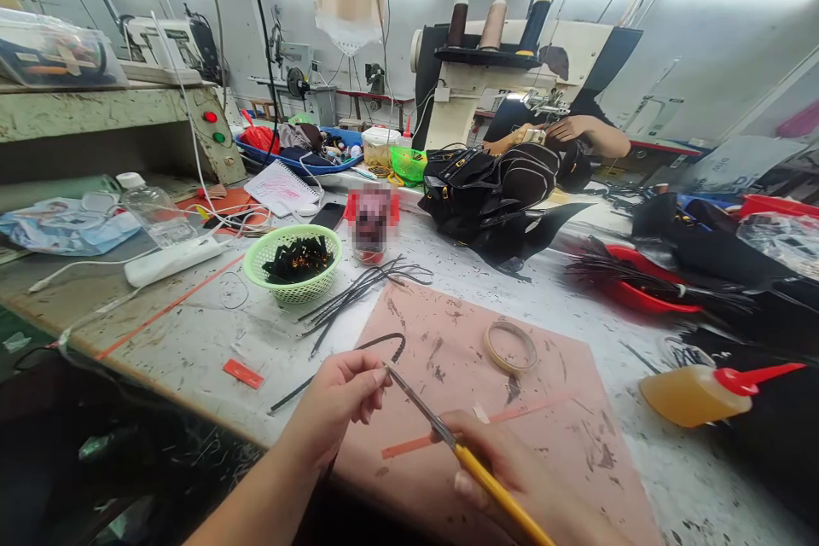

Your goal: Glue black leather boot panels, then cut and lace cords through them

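**As Left Hand (345, 401) Pinches Black Cord (399, 348), Right Hand (496, 456) Grips Yellow-Handled Tool (481, 478)**

While the tool's metal tip sits at the left fingertips (381, 377), the cord loops over a pink sheet (448, 341); a tape roll (490, 350) lies there too.

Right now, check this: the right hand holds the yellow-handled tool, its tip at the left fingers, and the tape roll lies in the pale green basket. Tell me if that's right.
Wrong about the tape roll: the head view shows it on the pink sheet, not in the pale green basket. The rest stands: the right hand holds the yellow-handled tool, its tip at the left fingers.
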`<action>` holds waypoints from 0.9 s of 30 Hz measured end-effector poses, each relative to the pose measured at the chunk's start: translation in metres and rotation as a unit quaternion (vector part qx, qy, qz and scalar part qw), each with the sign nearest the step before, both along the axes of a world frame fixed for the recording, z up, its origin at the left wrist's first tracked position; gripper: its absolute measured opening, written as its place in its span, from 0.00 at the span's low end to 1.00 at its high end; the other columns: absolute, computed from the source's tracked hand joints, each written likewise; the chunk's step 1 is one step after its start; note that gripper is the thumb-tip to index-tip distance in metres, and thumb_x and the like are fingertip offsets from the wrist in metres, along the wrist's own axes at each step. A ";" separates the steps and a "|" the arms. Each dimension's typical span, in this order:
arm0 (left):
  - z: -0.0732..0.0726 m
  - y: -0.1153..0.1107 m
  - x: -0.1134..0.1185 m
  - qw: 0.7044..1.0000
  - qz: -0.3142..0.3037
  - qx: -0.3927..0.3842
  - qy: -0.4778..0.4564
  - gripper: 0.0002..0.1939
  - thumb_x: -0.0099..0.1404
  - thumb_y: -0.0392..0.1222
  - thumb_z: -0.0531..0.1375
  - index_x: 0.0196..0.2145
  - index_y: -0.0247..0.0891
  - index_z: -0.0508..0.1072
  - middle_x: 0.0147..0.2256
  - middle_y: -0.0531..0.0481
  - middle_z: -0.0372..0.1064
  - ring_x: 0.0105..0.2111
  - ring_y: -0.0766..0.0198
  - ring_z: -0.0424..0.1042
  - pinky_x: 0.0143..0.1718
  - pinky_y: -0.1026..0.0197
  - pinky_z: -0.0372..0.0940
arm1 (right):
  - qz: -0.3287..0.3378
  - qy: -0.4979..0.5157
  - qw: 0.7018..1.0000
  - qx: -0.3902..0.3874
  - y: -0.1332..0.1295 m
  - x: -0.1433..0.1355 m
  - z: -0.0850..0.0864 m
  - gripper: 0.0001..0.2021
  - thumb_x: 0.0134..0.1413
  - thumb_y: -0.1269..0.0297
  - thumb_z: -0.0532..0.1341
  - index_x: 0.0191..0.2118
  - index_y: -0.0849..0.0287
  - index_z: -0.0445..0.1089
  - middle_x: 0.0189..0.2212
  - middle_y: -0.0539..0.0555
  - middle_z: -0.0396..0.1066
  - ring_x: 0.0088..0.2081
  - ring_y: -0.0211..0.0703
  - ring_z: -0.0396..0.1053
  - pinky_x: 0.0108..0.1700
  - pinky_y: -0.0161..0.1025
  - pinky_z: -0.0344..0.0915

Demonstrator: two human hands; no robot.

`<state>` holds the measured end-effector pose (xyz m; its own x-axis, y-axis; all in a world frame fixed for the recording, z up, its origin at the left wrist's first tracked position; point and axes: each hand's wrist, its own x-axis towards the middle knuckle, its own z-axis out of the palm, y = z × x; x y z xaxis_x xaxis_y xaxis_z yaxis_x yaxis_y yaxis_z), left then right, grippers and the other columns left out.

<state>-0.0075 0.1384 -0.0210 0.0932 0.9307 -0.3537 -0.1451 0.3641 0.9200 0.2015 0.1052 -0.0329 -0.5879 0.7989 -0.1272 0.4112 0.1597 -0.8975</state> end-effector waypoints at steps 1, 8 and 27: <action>-0.001 0.001 0.000 1.000 -0.001 0.001 0.000 0.09 0.44 0.43 0.62 0.18 0.33 0.69 0.12 0.56 0.61 0.12 0.75 0.53 0.15 0.70 0.47 | 0.001 0.005 1.000 -0.002 0.001 -0.001 -0.002 0.21 0.50 0.45 0.51 0.41 0.56 0.67 0.31 0.52 0.68 0.31 0.43 0.65 0.35 0.37 0.63; -0.008 0.008 -0.005 1.000 0.016 -0.003 0.015 0.11 0.45 0.45 0.61 0.20 0.34 0.67 0.15 0.55 0.61 0.15 0.74 0.56 0.17 0.70 0.47 | -0.083 -0.035 0.994 0.055 0.009 -0.004 -0.023 0.19 0.52 0.47 0.51 0.38 0.56 0.68 0.24 0.50 0.67 0.29 0.42 0.65 0.30 0.35 0.61; -0.056 -0.015 -0.111 0.793 -0.048 0.094 0.600 0.10 0.58 0.40 0.47 0.27 0.41 0.67 0.33 0.45 0.70 0.34 0.55 0.70 0.35 0.58 0.61 | 0.015 -0.293 0.879 0.376 0.135 -0.081 -0.028 0.14 0.52 0.69 0.55 0.45 0.54 0.66 0.30 0.56 0.70 0.33 0.44 0.66 0.33 0.36 0.57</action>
